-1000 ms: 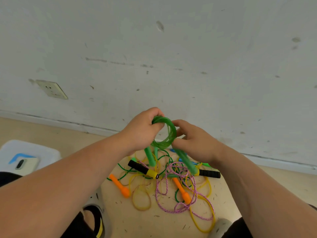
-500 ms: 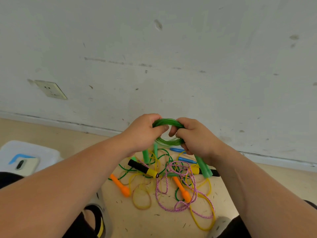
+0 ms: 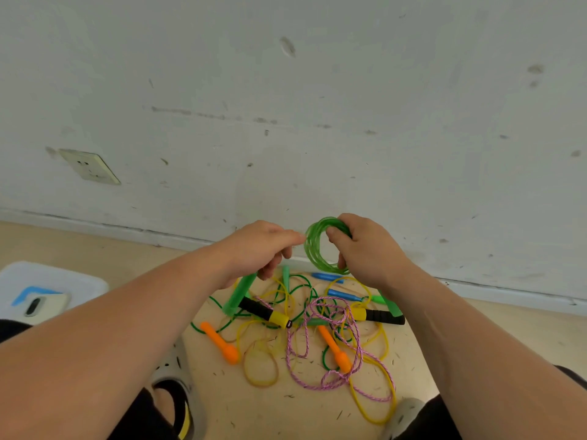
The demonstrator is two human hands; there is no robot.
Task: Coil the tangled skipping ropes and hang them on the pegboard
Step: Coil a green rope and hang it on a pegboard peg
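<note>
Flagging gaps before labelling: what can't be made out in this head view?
- Pegboard: nowhere in the head view, outside the frame.
- Second green handle: mostly behind the right forearm.
- Floor tangle: crossings hide which cord joins which handle.
- White box: cut by the left edge and left arm.
- Green coil: part covered by the right hand.

Floor [image 3: 444, 338]: pale and scattered with fine dark debris. It carries a rope tangle [image 3: 305, 325]. Taken from the tangle's centre, blue handles [image 3: 327, 276] lie at 1 o'clock, black-and-yellow handles [image 3: 265, 311] at 9 and 3 o'clock, and orange handles [image 3: 220, 342] at 8 and 5 o'clock. Pink braided rope [image 3: 324, 309] and yellow rope [image 3: 261, 385] loop toward 6 o'clock. A white tray [image 3: 79, 279] lies well apart at 9 o'clock.
</note>
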